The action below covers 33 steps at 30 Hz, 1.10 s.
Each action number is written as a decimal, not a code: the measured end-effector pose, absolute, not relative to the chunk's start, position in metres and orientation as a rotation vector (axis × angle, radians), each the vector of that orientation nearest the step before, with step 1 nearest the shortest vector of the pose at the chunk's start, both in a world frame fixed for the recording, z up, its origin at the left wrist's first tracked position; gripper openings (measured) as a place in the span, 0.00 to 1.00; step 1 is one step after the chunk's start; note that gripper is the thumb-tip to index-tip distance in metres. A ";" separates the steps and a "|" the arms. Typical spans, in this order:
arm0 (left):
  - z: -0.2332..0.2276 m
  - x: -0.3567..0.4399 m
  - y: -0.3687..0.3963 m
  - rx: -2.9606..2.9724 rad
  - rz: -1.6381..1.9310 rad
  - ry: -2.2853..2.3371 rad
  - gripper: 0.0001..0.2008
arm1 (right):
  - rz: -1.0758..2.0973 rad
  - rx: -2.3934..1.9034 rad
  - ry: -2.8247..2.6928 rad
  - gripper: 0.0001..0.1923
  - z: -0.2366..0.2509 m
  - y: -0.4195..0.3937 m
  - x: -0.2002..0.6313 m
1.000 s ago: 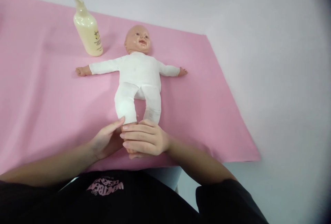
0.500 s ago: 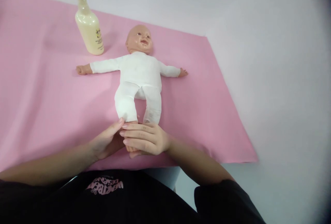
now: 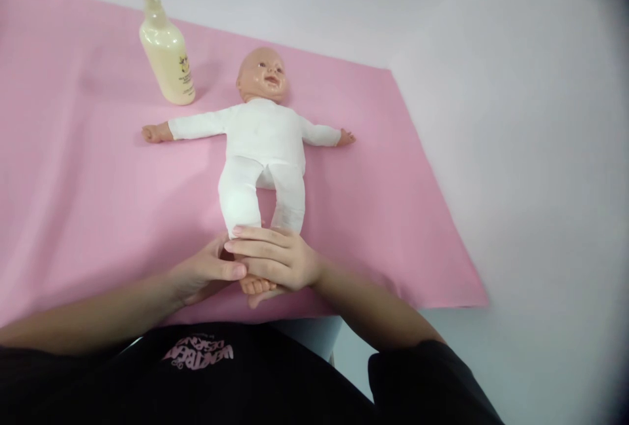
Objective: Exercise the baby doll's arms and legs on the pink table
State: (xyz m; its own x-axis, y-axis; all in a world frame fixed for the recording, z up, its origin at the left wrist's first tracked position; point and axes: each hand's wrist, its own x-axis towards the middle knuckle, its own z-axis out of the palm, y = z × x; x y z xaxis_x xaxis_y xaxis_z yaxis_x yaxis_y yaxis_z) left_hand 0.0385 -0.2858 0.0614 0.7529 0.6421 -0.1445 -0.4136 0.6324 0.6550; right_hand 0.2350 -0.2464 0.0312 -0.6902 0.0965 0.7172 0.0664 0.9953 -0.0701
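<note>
Lying face-up, doll: a baby doll (image 3: 261,143) in a white suit rests on its back on the pink cloth, head toward 12 o'clock, arms spread to 9 and 3 o'clock, legs pointing to 6 o'clock; it sits a little left of the view's centre
Doll's foot: one bare foot (image 3: 255,285) shows at the 6 o'clock end of the doll, toes peeking out below the hands; the other foot is hidden under the fingers
Right hand: the right hand (image 3: 278,260) comes in from 4 o'clock and lies across the doll's ankles; its fingers are together, laid flat and curled over the leg ends, pointing to 9 o'clock
Left hand: the left hand (image 3: 206,273) comes in from 8 o'clock, just beside and touching the right hand; its thumb presses along the foot at its 9 o'clock side, the other fingers tucked beneath and out of sight, so the grip closes on the foot
Pink cloth: a pink cloth (image 3: 88,196) is spread under the doll, its far corner at 2 o'clock of the doll's head, its near corner at 4 o'clock
Bottle: a cream-coloured pump bottle (image 3: 167,52) stands upright on the cloth at 10 o'clock of the doll's head, near it but apart
Table: a pale surface (image 3: 531,169) lies beyond the cloth at 3 o'clock
Shirt: a black shirt (image 3: 206,379) with pink lettering fills the 6 o'clock edge
</note>
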 end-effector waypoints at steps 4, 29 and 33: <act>0.057 0.038 -0.288 0.633 0.631 0.406 0.23 | 0.085 -0.044 -2.298 0.29 0.033 -0.243 0.237; 0.056 0.038 -0.288 0.650 0.606 0.480 0.23 | 0.085 -0.125 -2.180 0.24 0.042 -0.244 0.230; 0.056 0.037 -0.287 0.692 0.597 0.491 0.23 | 0.058 -0.162 -2.141 0.22 0.044 -0.245 0.229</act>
